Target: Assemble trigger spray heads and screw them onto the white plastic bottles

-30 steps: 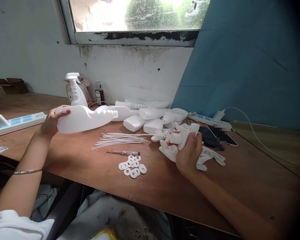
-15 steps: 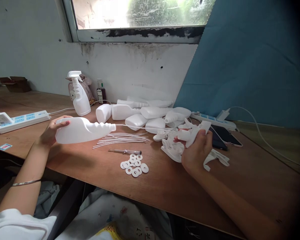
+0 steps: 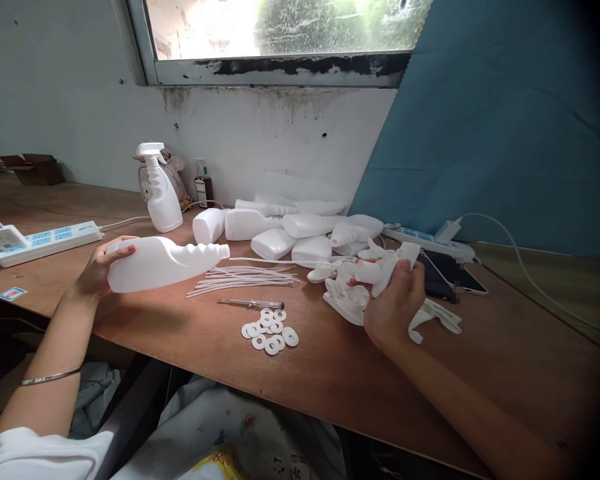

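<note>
My left hand (image 3: 101, 268) is wrapped round the base of a white plastic bottle (image 3: 155, 267), held nearly level above the table with its neck to the right. My right hand (image 3: 396, 303) grips a white trigger spray head (image 3: 391, 272). A thin white dip tube (image 3: 290, 261) runs left from the spray head, its tip at the lower edge of the bottle's mouth. The tip seems to be outside the opening. Under and around my right hand lies a pile of other spray heads (image 3: 345, 300). Loose tubes (image 3: 245, 280) lie below the bottle's neck.
Several white bottles (image 3: 313, 225) lie at the back, and a capped spray bottle (image 3: 164, 200) stands to their left. A screwdriver (image 3: 253, 304) and flat white rings (image 3: 271, 343) lie in front. Power strips (image 3: 50, 243) and phones (image 3: 453, 270) are at the sides.
The bottle has shifted slightly left and its neck has tipped up a little. The tube's tip now sits lower against the mouth. My right hand has hardly moved.
</note>
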The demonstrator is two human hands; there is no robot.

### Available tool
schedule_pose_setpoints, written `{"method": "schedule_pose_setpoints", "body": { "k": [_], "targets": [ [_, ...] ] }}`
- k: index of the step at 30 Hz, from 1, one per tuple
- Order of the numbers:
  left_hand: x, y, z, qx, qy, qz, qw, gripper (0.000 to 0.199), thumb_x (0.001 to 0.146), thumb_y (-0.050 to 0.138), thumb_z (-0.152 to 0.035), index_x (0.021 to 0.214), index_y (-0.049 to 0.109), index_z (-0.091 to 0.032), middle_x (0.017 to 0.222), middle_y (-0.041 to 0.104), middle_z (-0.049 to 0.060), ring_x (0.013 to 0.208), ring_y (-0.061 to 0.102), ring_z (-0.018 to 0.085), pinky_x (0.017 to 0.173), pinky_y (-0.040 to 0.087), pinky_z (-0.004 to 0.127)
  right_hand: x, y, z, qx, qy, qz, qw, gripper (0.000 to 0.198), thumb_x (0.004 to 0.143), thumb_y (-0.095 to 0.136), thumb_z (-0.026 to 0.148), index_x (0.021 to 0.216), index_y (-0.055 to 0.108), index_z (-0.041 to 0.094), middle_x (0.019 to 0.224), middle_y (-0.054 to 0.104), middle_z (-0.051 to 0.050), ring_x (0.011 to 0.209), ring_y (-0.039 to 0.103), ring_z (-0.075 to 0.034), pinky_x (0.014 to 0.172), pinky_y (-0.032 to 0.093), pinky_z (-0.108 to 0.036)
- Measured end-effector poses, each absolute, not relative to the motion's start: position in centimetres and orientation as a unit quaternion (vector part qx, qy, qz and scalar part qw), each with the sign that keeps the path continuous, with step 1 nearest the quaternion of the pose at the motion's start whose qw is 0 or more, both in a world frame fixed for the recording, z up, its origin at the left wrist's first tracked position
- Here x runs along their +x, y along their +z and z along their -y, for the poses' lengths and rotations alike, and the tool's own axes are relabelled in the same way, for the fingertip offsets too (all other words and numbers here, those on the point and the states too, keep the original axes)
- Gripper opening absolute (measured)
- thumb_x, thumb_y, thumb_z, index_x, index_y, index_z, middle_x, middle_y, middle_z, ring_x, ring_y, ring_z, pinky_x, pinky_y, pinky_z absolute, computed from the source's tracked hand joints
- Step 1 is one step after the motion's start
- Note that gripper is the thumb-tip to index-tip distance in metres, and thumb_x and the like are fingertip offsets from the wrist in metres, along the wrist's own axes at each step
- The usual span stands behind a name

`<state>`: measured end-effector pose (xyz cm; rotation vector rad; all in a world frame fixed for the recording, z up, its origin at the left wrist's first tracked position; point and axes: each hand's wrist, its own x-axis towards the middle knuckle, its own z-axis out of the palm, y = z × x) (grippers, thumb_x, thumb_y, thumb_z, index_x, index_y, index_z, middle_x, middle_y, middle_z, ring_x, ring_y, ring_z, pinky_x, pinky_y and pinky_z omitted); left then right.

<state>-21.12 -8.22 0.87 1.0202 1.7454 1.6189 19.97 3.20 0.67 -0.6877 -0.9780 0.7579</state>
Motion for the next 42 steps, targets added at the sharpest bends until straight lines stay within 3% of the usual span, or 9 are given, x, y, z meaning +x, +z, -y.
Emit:
{"method": "schedule_pose_setpoints", "body": {
  "k": [14,20,31,42],
  "targets": [
    [-19.0,1.2,8.2,0.391,0.584,-0.650,0.289,0.048,0.056,0.068,-0.046,0.096,0.059,-0.021,0.065,0.057,-0.003,0.052,0.048,0.012,0.045,0.032,0.022,19.6,-0.1,-3.2,-0.318,0.328,0.465,0.758,0.025,0.081,0.048,0.045,0.077,0.045,0.021,0.065,0.061,0.000,0.043,0.052,-0.012,0.037,0.042,-0.023],
    [-17.7,1.3,8.0,0.435,0.558,-0.649,0.279,0.044,0.061,0.065,-0.049,0.097,0.061,-0.023,0.065,0.059,-0.001,0.049,0.048,0.014,0.046,0.029,0.025,19.5,0.4,-2.7,-0.317,0.329,0.467,0.757,0.024,0.080,0.049,0.044,0.078,0.045,0.021,0.066,0.060,0.000,0.043,0.051,-0.012,0.036,0.042,-0.023],
    [-20.8,1.1,9.1,0.371,0.605,-0.641,0.295,0.036,0.062,0.070,-0.041,0.089,0.058,-0.020,0.070,0.055,-0.004,0.057,0.048,0.011,0.048,0.033,0.019,20.0,-0.3,-3.8,-0.326,0.300,0.459,0.770,0.025,0.080,0.049,0.045,0.080,0.047,0.020,0.067,0.059,0.000,0.048,0.052,-0.012,0.041,0.045,-0.025],
    [-21.0,0.6,8.8,0.381,0.594,-0.639,0.306,0.044,0.061,0.070,-0.041,0.096,0.057,-0.017,0.069,0.053,-0.001,0.053,0.048,0.011,0.043,0.036,0.018,20.0,0.3,-3.5,-0.305,0.305,0.461,0.776,0.022,0.081,0.047,0.043,0.085,0.045,0.021,0.065,0.059,0.001,0.043,0.052,-0.012,0.035,0.041,-0.023]
  ]
}}
